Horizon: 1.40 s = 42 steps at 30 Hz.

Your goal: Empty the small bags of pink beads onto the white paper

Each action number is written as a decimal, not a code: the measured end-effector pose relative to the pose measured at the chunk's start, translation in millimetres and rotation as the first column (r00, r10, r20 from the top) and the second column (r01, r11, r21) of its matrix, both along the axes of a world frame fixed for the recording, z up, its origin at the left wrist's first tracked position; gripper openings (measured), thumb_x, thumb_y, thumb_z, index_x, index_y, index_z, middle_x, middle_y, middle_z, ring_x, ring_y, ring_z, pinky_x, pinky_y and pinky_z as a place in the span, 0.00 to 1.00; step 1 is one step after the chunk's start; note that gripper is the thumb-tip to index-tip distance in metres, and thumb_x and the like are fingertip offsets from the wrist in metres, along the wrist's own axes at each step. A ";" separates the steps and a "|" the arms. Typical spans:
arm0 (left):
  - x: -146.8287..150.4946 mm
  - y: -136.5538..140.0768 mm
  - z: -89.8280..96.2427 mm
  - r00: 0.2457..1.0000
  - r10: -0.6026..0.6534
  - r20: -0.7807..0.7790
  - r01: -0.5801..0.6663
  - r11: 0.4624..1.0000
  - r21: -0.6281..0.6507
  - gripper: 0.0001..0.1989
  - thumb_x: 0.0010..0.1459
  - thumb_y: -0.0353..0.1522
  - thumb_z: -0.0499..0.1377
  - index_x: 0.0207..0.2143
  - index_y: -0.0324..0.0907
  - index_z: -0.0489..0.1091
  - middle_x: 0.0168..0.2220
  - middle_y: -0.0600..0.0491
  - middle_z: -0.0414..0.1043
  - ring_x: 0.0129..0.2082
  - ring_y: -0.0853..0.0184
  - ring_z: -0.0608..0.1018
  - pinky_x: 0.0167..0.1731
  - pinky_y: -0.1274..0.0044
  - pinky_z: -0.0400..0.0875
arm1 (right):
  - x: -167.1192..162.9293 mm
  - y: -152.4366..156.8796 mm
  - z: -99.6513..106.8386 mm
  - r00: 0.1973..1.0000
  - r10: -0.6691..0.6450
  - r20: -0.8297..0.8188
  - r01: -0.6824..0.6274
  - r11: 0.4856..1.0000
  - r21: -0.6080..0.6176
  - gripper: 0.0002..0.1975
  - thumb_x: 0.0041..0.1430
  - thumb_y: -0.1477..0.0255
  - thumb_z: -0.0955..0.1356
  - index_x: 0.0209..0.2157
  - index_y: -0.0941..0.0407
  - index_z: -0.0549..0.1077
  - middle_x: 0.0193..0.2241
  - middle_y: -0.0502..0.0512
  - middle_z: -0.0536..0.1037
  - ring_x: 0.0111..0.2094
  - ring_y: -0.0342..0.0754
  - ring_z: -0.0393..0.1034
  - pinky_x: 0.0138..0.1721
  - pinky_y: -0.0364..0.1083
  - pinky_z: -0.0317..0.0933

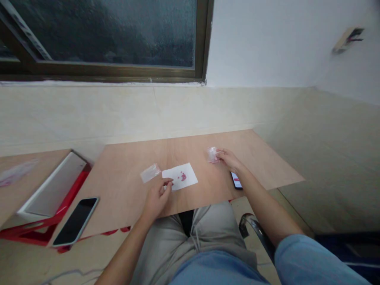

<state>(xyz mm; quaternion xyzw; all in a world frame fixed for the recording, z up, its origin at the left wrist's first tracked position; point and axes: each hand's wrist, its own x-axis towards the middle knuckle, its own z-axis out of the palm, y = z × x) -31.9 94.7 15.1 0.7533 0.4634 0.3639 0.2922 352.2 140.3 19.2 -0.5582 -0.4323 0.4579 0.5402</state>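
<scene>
My right hand point(230, 159) is closed on a small clear plastic bag point(211, 155) with a pinkish tint, just above or on the right part of the wooden board. My left hand point(157, 198) lies at the left edge of a white sheet of paper point(190, 175), fingers curled with thumb and index close together. Whatever might be between those fingertips is too small to make out. Several small dark pink pieces point(183, 177) sit on the paper. Beyond the left hand, a flat clear plastic bag point(150, 173) rests on the board.
The wooden board point(118, 174) spans over my lap. A phone point(76, 221) lies at its left front corner; another phone point(236, 181) with a lit screen is partly under my right forearm. Further left are a white box point(53, 188) and a red crate point(32, 233).
</scene>
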 end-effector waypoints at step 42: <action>37.4 -67.4 -9.5 0.921 -0.218 0.322 0.351 0.825 -0.443 0.17 0.67 0.41 0.50 0.29 0.40 0.68 0.26 0.54 0.69 0.28 0.67 0.71 0.33 0.76 0.65 | -157.1 -107.6 -39.1 0.671 0.643 -0.369 -0.703 0.710 -0.040 0.18 0.54 0.58 0.75 0.31 0.59 0.72 0.26 0.52 0.79 0.30 0.47 0.77 0.34 0.44 0.66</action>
